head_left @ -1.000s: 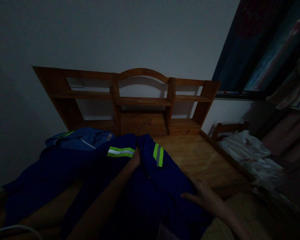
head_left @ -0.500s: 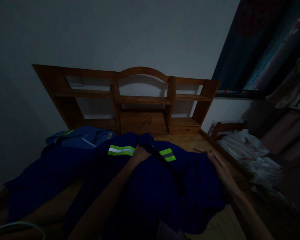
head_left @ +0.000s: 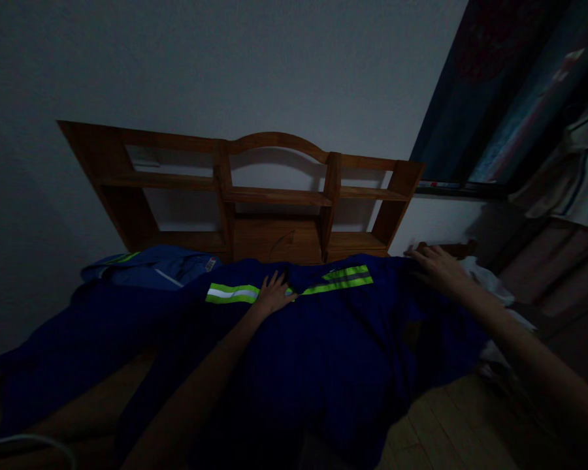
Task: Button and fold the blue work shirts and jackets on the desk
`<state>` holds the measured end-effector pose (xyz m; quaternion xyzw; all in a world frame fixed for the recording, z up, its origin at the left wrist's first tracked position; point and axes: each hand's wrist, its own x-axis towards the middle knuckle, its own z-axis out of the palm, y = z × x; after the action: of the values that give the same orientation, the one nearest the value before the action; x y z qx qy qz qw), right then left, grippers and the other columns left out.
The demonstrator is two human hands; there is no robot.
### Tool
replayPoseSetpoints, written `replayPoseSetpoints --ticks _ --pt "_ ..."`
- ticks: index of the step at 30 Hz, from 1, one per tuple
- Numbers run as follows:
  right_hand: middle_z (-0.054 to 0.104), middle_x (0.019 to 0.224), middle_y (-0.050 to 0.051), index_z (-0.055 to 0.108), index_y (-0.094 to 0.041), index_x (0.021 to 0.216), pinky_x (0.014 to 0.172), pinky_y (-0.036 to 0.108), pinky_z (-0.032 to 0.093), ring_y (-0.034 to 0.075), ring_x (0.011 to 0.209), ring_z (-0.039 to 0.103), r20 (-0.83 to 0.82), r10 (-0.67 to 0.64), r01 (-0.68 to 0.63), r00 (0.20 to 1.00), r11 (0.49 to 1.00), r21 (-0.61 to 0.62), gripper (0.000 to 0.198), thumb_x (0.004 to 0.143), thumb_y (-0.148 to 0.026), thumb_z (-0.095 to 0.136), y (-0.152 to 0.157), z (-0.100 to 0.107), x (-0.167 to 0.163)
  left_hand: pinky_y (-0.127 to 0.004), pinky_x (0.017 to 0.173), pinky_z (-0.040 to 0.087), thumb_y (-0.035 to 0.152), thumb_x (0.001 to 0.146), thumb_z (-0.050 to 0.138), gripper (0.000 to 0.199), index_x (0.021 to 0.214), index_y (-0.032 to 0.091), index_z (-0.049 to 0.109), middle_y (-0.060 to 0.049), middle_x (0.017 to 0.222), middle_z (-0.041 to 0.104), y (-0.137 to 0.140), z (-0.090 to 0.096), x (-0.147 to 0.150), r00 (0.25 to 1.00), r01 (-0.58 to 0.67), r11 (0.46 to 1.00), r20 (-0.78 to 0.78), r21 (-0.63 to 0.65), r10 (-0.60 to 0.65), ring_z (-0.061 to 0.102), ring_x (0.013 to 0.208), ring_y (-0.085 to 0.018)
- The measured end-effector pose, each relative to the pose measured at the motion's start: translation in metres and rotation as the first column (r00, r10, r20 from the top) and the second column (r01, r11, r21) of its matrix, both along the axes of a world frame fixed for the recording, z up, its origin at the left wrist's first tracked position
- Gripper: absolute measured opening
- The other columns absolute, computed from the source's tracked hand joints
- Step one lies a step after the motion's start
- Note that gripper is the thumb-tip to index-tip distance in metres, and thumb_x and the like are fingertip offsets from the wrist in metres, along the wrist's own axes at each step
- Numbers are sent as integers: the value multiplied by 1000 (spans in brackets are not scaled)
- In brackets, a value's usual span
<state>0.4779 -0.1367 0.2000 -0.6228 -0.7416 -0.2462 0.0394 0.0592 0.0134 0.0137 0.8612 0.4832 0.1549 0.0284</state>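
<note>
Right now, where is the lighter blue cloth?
The lighter blue cloth lies at left in the head view, just beyond the dark blue garment, near the wooden shelves.

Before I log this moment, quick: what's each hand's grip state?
Left hand: open, resting on the blue garment.
Right hand: at its far edge; grip unclear.

Jacket [head_left: 313, 352] lies before the headboard [head_left: 277, 196], right of 1 other garment [head_left: 149, 269].

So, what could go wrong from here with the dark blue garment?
The dark blue garment might slip toward the floor, since its right part, near the right hand, appears to hang over it. Cloth could bunch under the left hand, which lies spread on it. A hard pull might also disturb the lighter blue garment beside its left part.
</note>
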Motion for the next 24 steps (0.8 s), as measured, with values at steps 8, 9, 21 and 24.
replayPoseSetpoints --ticks 8,9,21,24 --pt "54 116 11 51 -21 120 85 33 40 23 102 52 -356 221 -253 908 967 -44 37 84 -18 44 25 -68 -126 -46 107 19 54 80 51 71 141 28 24 -8 131 48 4 16 -10 919 102 995 385 -24 -85 37 127 -26" --pt "59 108 8 55 -22 115 84 31 41 21 95 56 -429 265 -348 864 929 -127 33 85 -19 43 30 -78 -148 -42 105 25 50 83 48 66 141 28 22 -7 125 54 6 18 -13 874 116 992 479 -44 -81 45 121 -23" --pt "59 110 7 52 -19 117 76 33 50 17 85 61 -955 54 -347 291 936 -53 39 79 -21 43 148 -179 -231 -23 65 46 34 84 49 24 91 17 65 -3 78 65 21 16 -27 718 124 981 696 -146 13 60 72 -14" --pt "62 100 6 56 -18 110 60 28 50 14 67 61 -988 -49 -409 145 907 -105 34 78 -26 45 150 -180 -219 -22 65 45 40 78 60 26 90 17 66 -2 79 63 16 16 -19 781 307 931 610 -196 -129 58 72 -13"
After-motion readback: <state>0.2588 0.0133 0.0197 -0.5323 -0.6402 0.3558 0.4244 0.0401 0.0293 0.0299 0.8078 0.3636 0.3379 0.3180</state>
